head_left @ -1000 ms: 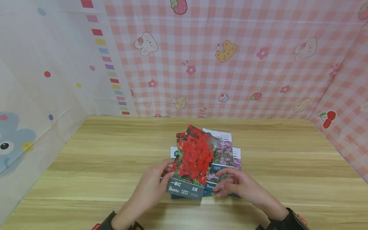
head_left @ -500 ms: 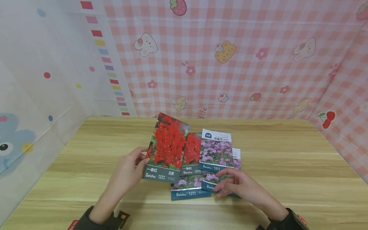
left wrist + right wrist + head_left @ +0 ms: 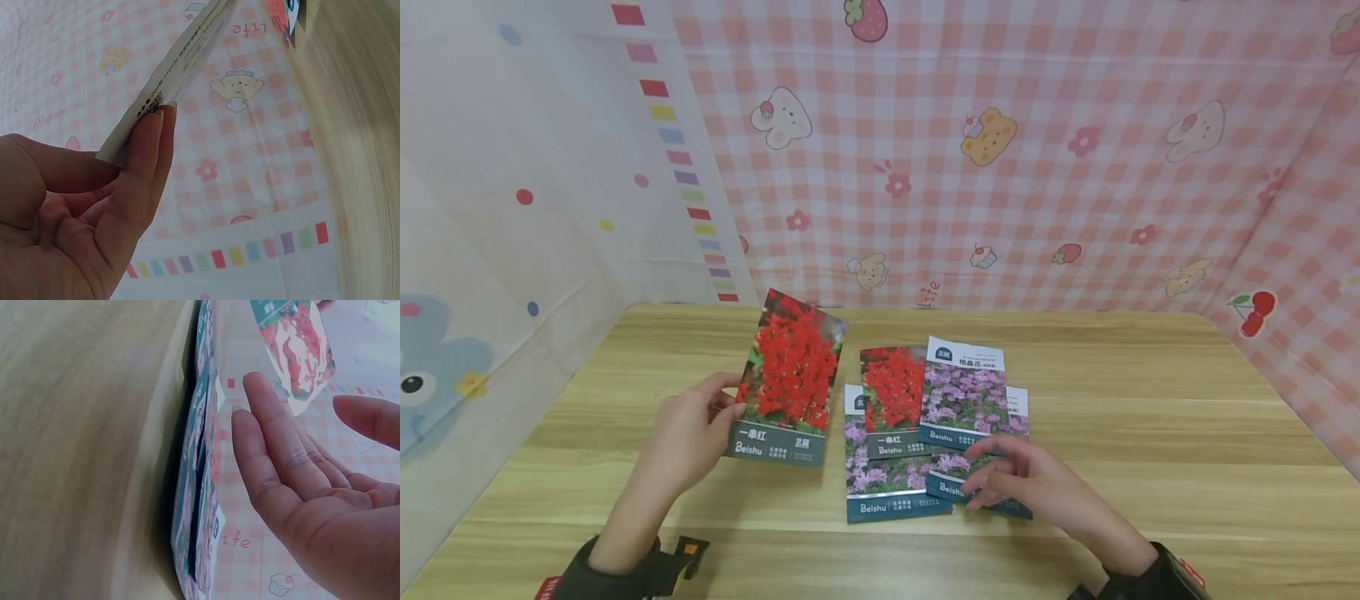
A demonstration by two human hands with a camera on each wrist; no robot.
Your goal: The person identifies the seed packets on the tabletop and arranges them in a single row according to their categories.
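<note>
My left hand (image 3: 688,437) pinches a seed packet with red flowers (image 3: 790,375) by its left edge, between thumb and fingers. It is raised and tilted; in the left wrist view its pale printed back (image 3: 169,78) shows. On the table, another red-flower seed packet (image 3: 891,387) overlaps a purple-flower packet (image 3: 887,483) below it. To their right lies a top purple-flower packet (image 3: 964,396), over a further purple-flower packet (image 3: 1018,402). My right hand (image 3: 1037,483) has loose fingers, holds nothing and hovers at that packet's lower edge; contact I cannot tell.
The wooden table (image 3: 1150,433) runs back to a pink checked cloth (image 3: 1037,192) hung as a wall. A white patterned cloth (image 3: 565,167) stands on the left side. The loose packets sit mid-table, overlapping.
My left hand has carried the red-flower packet leftward off the pile, uncovering the second red packet and more of the purple ones. My right hand has stayed nearly still.
</note>
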